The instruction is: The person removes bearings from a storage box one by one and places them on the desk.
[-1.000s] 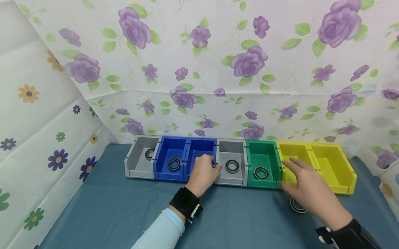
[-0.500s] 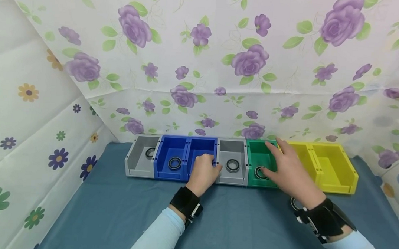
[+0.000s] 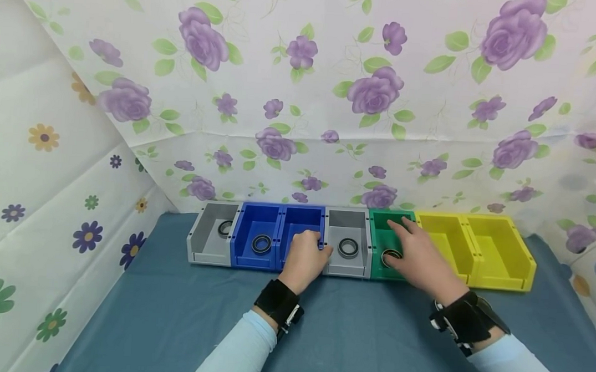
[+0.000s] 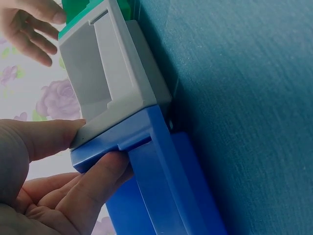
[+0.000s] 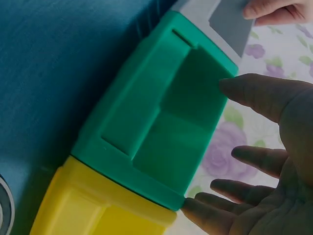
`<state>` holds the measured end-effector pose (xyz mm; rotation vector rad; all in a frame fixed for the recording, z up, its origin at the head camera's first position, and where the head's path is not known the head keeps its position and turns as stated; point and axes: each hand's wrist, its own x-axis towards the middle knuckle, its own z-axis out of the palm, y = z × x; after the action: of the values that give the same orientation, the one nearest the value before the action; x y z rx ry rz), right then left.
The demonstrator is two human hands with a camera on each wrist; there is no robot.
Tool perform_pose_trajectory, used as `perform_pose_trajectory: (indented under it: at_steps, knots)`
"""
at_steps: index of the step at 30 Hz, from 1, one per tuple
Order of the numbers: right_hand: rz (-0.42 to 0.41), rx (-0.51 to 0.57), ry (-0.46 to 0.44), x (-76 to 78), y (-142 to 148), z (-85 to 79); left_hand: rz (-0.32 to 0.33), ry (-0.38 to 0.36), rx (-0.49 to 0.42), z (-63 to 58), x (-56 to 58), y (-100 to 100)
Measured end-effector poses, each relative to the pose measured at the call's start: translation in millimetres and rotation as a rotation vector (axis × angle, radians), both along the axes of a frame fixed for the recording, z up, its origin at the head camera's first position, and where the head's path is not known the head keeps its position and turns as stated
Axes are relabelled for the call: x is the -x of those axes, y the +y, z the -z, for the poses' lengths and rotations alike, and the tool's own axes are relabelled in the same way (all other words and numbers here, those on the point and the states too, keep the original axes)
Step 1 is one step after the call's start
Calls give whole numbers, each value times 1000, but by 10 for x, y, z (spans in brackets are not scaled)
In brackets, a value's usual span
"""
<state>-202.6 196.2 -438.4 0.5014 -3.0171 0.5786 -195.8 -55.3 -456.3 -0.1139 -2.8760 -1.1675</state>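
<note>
My left hand (image 3: 302,259) pinches the adjoining walls of the second blue bin (image 3: 300,222) and the middle grey bin (image 3: 347,224). In the left wrist view the thumb (image 4: 54,134) rests on the grey rim, with fingertips (image 4: 111,169) on the blue side. Spread fingers of my right hand (image 3: 422,262) hover around the green bin (image 3: 380,272), thumb and a fingertip right at its rim in the right wrist view. Inside that bin a ring-shaped bearing (image 3: 384,258) is partly covered by the right thumb. Another bearing (image 3: 341,248) lies in the middle grey bin.
Bins stand in one row: a left grey bin (image 3: 210,254) and a first blue bin (image 3: 257,220), each holding a bearing, and two yellow bins (image 3: 495,244) at right. A loose bearing (image 5: 9,200) lies on the blue cloth (image 3: 351,332). Flowered sheets hang behind.
My right hand has moved left from the yellow bins to the green bin, its wrist now over the loose bearing. The left hand keeps its place.
</note>
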Motion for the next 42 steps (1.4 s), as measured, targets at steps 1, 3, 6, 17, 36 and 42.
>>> perform_pose_trajectory:
  at_steps: [1,3,6,17,36,42]
  knots:
    - [-1,-3,-3,0,-9,21,0,0,0,0,-2,0]
    - [-11,-4,-6,-5,-31,59,0,2,0,1,-7,-1]
    - [-25,-2,-7,-13,-63,108,2,9,4,6,-9,-4]
    - [-38,-43,-25,10,-162,145,12,73,37,22,16,-21]
    - [63,-97,-123,84,-233,155,18,76,14,-2,7,-7]
    - [114,-40,-195,74,-255,158,21,73,7,2,2,-12]
